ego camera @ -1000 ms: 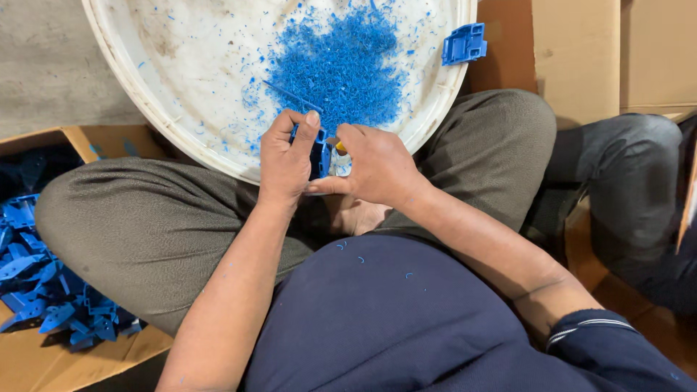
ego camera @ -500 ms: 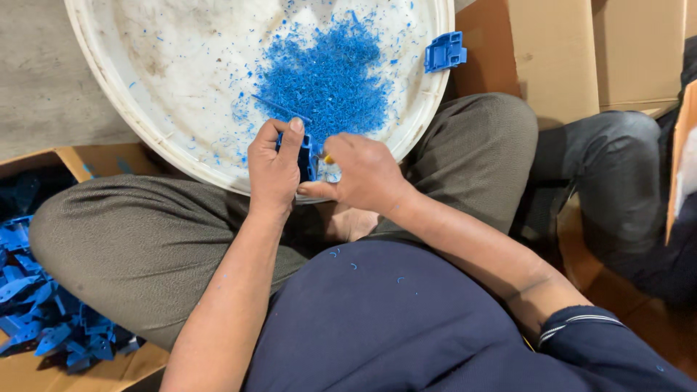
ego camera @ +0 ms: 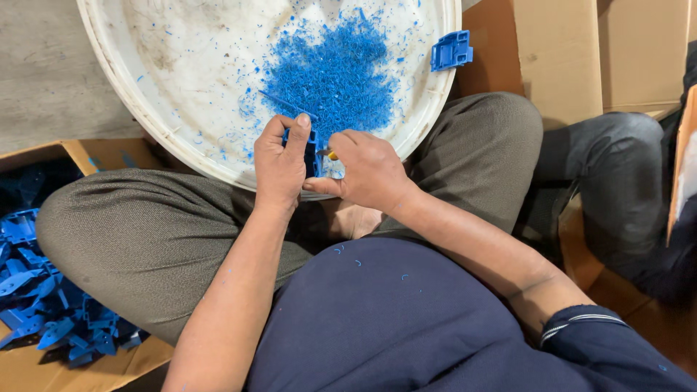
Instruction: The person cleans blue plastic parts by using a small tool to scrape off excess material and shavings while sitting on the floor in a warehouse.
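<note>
I sit cross-legged with a wide white round tray (ego camera: pixel 145 109) resting against my knees. My left hand (ego camera: pixel 279 163) grips a small blue plastic part (ego camera: pixel 312 154) upright over the tray's near rim. My right hand (ego camera: pixel 367 170) is closed around a small tool with a yellow bit (ego camera: pixel 331 155) showing, pressed against that part; most of the tool is hidden by my fingers. A heap of blue plastic shavings (ego camera: pixel 334 76) lies in the tray just beyond my hands.
Another blue plastic part (ego camera: pixel 451 51) sits on the tray's right rim. A cardboard box (ego camera: pixel 102 152) at my left holds several blue parts (ego camera: pixel 43 312). Cardboard (ego camera: pixel 581 51) lies at upper right. Another person's leg in dark trousers (ego camera: pixel 624 189) is at right.
The view has shifted slightly; my hands stay together on the blue part at the tray's rim, with only small movement of the fingers.
</note>
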